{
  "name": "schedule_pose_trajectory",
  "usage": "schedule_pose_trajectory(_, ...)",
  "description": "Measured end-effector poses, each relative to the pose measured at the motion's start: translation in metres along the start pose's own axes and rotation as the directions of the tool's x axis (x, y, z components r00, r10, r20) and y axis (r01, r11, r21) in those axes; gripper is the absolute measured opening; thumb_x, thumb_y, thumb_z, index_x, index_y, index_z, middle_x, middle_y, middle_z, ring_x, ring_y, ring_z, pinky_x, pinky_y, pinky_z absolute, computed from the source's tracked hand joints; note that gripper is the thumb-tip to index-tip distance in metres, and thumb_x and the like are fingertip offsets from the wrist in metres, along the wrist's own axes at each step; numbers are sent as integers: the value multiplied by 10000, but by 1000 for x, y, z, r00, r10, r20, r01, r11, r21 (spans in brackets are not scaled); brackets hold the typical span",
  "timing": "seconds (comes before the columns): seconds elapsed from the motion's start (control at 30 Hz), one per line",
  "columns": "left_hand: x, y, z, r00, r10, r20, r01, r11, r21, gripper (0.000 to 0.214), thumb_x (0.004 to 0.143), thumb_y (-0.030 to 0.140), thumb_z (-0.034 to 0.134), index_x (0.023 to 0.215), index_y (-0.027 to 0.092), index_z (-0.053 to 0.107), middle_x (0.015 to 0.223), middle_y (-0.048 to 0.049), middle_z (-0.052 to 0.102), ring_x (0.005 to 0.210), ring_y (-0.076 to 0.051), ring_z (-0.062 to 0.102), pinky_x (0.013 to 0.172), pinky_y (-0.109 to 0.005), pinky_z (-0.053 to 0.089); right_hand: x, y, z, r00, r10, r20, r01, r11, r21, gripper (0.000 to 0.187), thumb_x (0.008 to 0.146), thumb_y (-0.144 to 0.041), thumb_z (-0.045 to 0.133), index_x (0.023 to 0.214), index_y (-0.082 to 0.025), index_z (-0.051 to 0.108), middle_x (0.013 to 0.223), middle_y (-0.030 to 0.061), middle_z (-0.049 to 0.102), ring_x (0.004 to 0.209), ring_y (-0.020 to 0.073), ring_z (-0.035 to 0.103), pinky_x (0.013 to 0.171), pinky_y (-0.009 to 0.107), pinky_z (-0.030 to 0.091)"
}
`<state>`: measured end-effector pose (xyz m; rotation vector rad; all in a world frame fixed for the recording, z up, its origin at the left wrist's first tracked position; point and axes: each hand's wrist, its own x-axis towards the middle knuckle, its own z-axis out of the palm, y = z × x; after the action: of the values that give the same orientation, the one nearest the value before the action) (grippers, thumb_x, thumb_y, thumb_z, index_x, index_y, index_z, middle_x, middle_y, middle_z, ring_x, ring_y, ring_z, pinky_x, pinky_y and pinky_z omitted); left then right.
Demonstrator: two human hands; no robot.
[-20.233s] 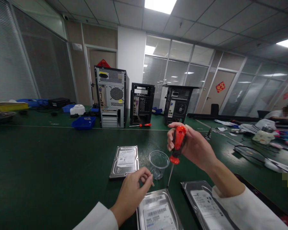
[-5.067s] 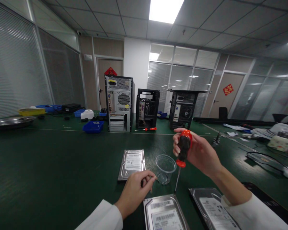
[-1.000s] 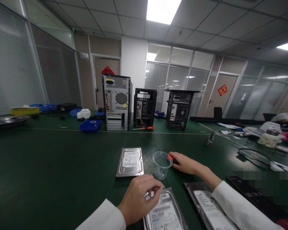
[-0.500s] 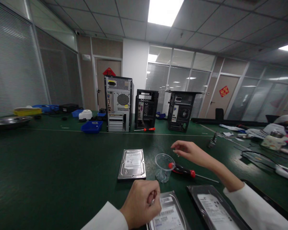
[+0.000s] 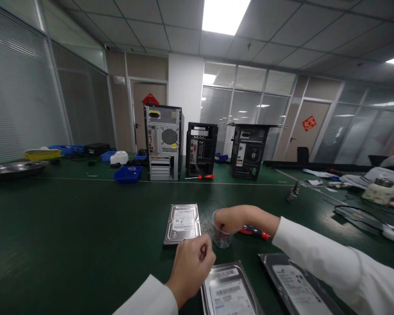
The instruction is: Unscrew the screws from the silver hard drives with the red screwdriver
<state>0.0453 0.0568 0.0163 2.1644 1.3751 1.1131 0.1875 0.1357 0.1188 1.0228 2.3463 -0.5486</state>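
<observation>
My left hand is closed, thumb against curled fingers, above the edge of a hard drive with a white label. What it may hold is hidden. My right hand reaches down into a clear plastic cup; its fingertips are inside and do not show clearly. Behind the cup lies a red and black screwdriver, partly covered by my right wrist. A second hard drive lies flat to the left of the cup. Another one lies under my right forearm.
Three computer cases stand across the table: a silver one, a small black one and another black one. A screwdriver with a red handle lies before the middle one. A blue tray sits left; cables lie right.
My right hand has moved down and left, from above the screwdriver into the cup. My left hand has risen slightly and stays closed.
</observation>
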Motion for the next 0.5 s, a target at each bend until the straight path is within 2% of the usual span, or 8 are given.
schedule_pose_trajectory(0.23, 3, 0, 0, 998, -46, 33, 47, 998, -29, 222, 830, 210, 399, 630, 180, 488, 538, 34, 457, 511, -113, 429, 513, -225, 232, 12, 10, 3, 976, -5, 217, -35, 983, 180, 285, 901, -295, 540, 1138, -136, 549, 1121, 84, 579, 949, 200, 597, 797, 395, 516)
schedule_pose_trajectory(0.5, 4, 2, -1, 995, -52, 88, 57, 997, -52, 185, 806, 178, 440, 684, 181, 578, 555, 31, 544, 528, -118, 489, 529, -209, 279, 15, 7, 6, 958, -5, 287, -74, 962, 263, 288, 903, -295, 538, 1144, -137, 544, 1123, 86, 577, 947, 198, 597, 794, 394, 517)
